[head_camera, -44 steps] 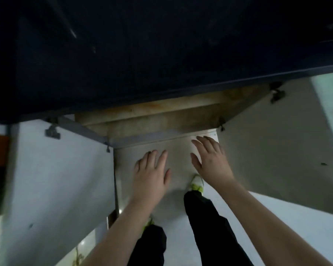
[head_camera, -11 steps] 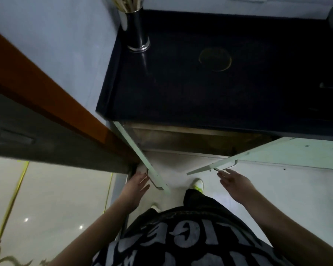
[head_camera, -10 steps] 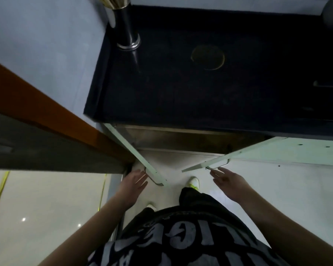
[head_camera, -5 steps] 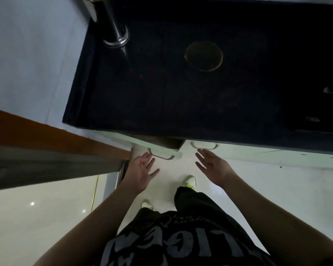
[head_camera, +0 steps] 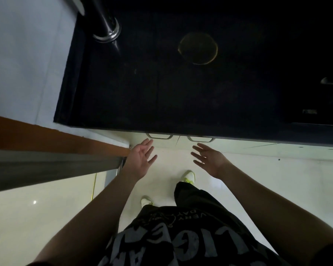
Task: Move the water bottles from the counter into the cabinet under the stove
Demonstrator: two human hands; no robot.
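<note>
Both arms extended forward and down; left hand [head_camera: 141,159] and right hand [head_camera: 210,160] empty, fingers spread, palms inward.

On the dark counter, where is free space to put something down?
The counter is bare between the metal holder at the back left and the round ring mark, and along the front edge above the two door handles. The far right is too dark to judge.

Place: you're standing in a home kitchen.
Evidence: dark polished stone counter [head_camera: 161,89], pale cabinet doors [head_camera: 167,144] with curved metal handles [head_camera: 159,136] beneath, glossy white tiled floor [head_camera: 277,179].
</note>
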